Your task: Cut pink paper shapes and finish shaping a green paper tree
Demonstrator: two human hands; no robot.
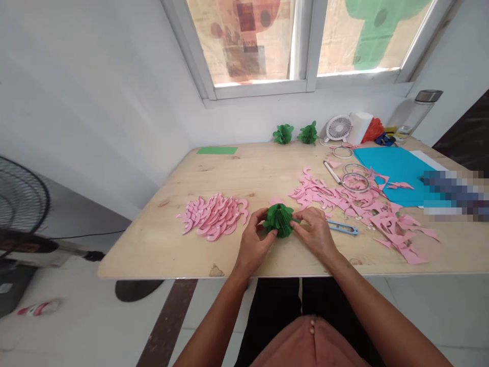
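A dark green folded-paper ornament, round with many fanned leaves, is held near the table's front edge. My left hand grips its left side, thumb in front and fingers behind. On its right side my right hand pinches the outer leaves. To the left lies a heap of curved pink paper cut-outs. Just right of my right hand is a light blue utility knife, its left end hidden by the hand. Pink paper scraps spread beyond it.
Two similar green paper ornaments stand at the back beside a small white fan. A green paper strip lies back left. Right are blue sheets, tape rings, a white pen and a glass bottle.
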